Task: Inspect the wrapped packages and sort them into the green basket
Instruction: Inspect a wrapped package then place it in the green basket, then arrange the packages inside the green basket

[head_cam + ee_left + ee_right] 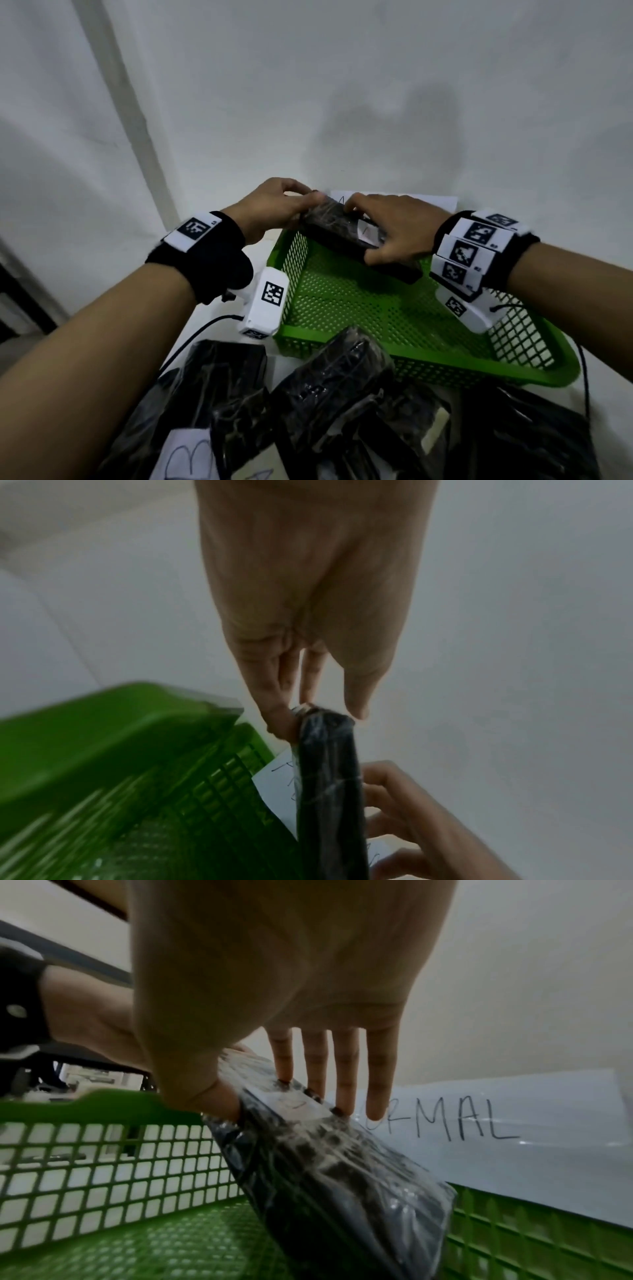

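Observation:
A black package in clear wrap (pixel 337 228) (pixel 329 791) (pixel 329 1167) is held tilted over the far end of the green basket (pixel 376 308) (pixel 103 750) (pixel 120 1164). My left hand (pixel 274 205) (pixel 308 707) pinches its far left corner. My right hand (pixel 387 229) (pixel 291 1091) grips its right side, thumb under one edge and fingers over the other. A small white label shows on the package between my hands. Several more wrapped black packages (pixel 325 394) lie heaped on the table in front of the basket.
A white sheet with handwritten letters "RMAL" (pixel 496 1131) (pixel 428 200) stands behind the basket against the wall. White paper labels, one marked "B" (pixel 188 459), lie among the near packages. A black cable (pixel 191 339) runs from my left wrist.

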